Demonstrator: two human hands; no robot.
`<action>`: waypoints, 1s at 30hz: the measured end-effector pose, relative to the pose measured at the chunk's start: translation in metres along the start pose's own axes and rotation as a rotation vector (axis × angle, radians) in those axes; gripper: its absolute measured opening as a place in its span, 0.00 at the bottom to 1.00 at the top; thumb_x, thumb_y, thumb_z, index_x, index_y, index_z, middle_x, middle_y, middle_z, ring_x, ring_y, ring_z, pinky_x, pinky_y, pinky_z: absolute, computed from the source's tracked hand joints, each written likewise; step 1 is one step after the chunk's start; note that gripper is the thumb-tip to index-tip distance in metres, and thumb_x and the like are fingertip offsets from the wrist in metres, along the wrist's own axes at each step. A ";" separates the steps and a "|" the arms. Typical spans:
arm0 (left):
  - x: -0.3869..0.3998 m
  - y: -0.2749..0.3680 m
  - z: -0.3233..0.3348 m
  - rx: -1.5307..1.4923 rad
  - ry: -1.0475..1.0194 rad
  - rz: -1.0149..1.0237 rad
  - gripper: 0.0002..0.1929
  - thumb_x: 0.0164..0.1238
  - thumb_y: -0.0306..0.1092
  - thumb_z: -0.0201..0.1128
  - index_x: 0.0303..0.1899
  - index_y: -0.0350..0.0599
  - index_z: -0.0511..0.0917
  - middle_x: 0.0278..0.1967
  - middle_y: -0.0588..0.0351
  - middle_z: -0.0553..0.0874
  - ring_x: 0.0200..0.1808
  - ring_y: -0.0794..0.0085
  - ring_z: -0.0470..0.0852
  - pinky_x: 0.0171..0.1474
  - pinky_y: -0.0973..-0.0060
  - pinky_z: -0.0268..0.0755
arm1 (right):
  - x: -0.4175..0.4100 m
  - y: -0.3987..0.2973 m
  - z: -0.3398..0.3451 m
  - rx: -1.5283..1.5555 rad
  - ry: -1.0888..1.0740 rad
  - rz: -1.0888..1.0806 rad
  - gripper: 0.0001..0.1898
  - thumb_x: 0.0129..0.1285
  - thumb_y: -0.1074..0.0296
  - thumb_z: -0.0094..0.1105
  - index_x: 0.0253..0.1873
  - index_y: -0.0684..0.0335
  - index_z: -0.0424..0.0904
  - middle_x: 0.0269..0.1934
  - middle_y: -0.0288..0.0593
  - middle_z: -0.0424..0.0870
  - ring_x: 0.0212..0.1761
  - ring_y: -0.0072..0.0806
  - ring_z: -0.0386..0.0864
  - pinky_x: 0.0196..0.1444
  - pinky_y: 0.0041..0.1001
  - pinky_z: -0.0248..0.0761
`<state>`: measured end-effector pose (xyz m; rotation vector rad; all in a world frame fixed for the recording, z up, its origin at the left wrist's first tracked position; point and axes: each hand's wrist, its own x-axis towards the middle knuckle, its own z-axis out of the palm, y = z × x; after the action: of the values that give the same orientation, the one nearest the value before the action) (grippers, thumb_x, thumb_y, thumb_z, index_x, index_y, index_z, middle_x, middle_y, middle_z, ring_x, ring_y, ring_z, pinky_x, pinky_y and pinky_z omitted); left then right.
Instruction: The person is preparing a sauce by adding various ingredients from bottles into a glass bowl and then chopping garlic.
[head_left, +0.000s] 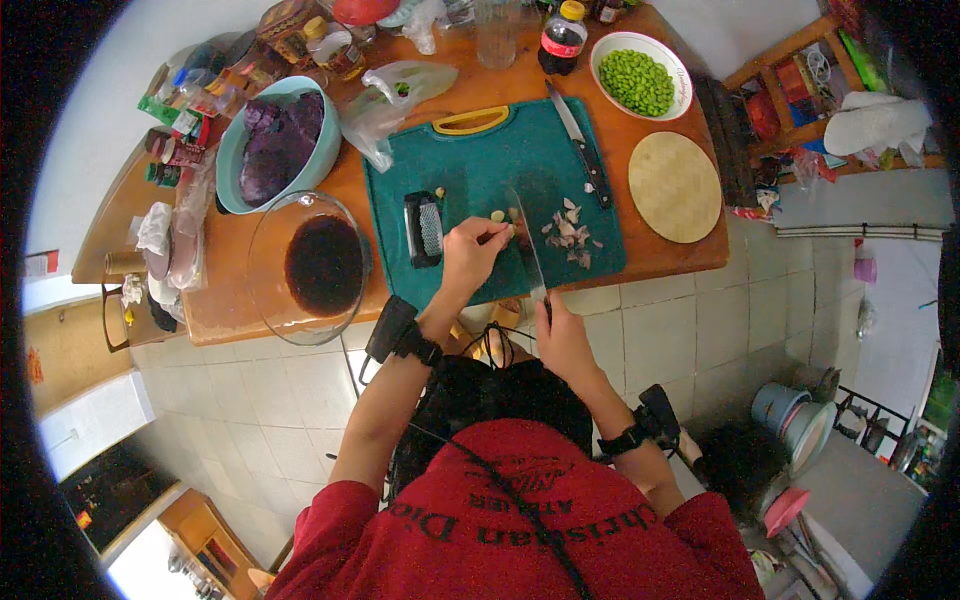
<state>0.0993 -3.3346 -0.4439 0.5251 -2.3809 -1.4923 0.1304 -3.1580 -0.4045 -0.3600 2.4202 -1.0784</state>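
My right hand (564, 336) grips the handle of a kitchen knife (531, 247), its blade pointing away from me over a green cutting board (465, 161). Beside the blade, the fingertips of my left hand (472, 251) pinch a small pale piece, perhaps a garlic clove (511, 231). Another pale clove (497, 216) lies just beyond those fingers. To the right of the blade is a small heap of purplish papery skins (573, 236). A small black-framed grater (424, 229) lies left of my left hand. A second knife (579, 142) with a black handle rests along the board's right side.
At left stand a glass bowl (259, 281) of dark liquid and a light-blue basin (330, 142) of dark purple leaves. A bowl of green beans (636, 81), a cola bottle (562, 41) and a round woven mat (675, 187) sit right. A plastic bag (405, 86) lies behind the board.
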 end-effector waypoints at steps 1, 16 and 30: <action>0.000 0.000 0.000 -0.007 -0.016 -0.038 0.08 0.53 0.33 0.69 0.32 0.38 0.84 0.28 0.52 0.85 0.28 0.72 0.83 0.33 0.77 0.73 | 0.001 -0.001 0.000 -0.014 -0.019 0.045 0.15 0.68 0.62 0.43 0.46 0.71 0.68 0.25 0.64 0.76 0.29 0.63 0.75 0.33 0.53 0.66; -0.004 -0.001 0.000 -0.139 -0.058 -0.172 0.08 0.57 0.29 0.67 0.34 0.33 0.82 0.26 0.53 0.85 0.27 0.77 0.83 0.31 0.81 0.74 | 0.018 -0.015 0.022 -0.292 -0.011 0.040 0.13 0.68 0.62 0.44 0.44 0.68 0.64 0.23 0.60 0.79 0.26 0.56 0.79 0.28 0.50 0.71; -0.002 0.002 0.003 -0.198 0.000 -0.260 0.10 0.58 0.27 0.65 0.39 0.29 0.81 0.28 0.53 0.86 0.28 0.79 0.83 0.33 0.82 0.75 | 0.017 -0.003 0.012 -0.312 -0.069 0.018 0.13 0.69 0.61 0.42 0.44 0.67 0.63 0.26 0.62 0.79 0.29 0.57 0.79 0.30 0.51 0.72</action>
<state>0.0995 -3.3303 -0.4436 0.8095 -2.1969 -1.8118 0.1221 -3.1745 -0.4139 -0.4671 2.5242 -0.6672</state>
